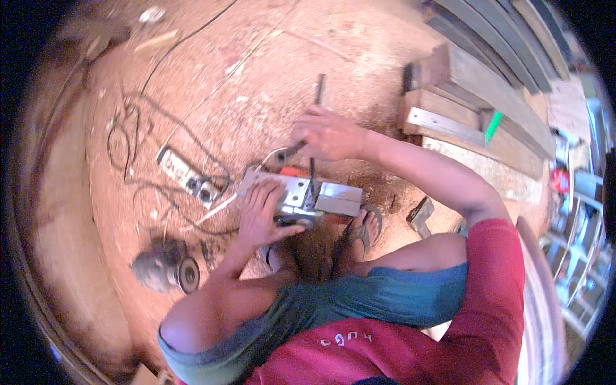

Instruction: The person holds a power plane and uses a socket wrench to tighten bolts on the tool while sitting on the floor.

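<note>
An upturned electric planer (341, 199), with silvery flat base plates and an orange body showing at its edges, lies on the ground between my feet. My left hand (260, 208) grips its left part, fingers across the plate and thumb on the near side. Above the planer, my right hand (327, 133) is closed around a dark, bar-like tool (321, 90); one end sticks out beyond the fist. Its exact kind is blurred. A thin dark rod (312, 172) stands between my right hand and the gap in the base plates; whether it joins the held tool is unclear.
A white power strip (183, 173) with tangled cords lies left of the planer. An angle grinder (163, 266) rests near my left knee. Wooden beams (481, 83), a metal strip (446, 125) and a green piece (493, 126) are at the right. Shavings cover the ground.
</note>
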`<state>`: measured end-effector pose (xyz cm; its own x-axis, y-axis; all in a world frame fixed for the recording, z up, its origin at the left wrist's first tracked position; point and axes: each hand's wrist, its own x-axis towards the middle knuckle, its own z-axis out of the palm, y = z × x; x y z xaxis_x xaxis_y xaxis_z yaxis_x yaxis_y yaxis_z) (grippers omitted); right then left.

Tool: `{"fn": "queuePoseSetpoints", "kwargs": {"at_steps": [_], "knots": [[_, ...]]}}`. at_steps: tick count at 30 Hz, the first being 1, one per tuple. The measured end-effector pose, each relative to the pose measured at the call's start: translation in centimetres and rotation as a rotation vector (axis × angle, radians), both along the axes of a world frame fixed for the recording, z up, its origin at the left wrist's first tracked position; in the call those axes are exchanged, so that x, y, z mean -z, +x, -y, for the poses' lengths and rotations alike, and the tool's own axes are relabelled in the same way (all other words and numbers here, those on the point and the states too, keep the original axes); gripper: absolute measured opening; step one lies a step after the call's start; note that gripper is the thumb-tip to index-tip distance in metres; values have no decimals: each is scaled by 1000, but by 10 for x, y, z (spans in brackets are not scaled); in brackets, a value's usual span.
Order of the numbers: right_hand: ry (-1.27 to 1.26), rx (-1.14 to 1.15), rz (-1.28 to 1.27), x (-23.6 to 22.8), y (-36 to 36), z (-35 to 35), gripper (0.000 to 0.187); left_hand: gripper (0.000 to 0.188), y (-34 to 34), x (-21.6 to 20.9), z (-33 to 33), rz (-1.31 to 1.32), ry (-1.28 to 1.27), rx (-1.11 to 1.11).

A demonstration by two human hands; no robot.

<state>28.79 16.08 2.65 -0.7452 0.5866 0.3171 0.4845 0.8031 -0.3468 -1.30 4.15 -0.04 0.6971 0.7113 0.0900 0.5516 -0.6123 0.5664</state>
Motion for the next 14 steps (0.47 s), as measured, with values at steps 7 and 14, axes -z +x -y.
{"fn": "queuePoseSetpoints", "kwargs": {"at_steps": [7,14], "knots": [[-298,460,237,-2,-3,-44,26,88,0,25,38,187,95,-22],[-116,565,144,22,61,-70,52,56,7,16,51,216,206,41]]}}
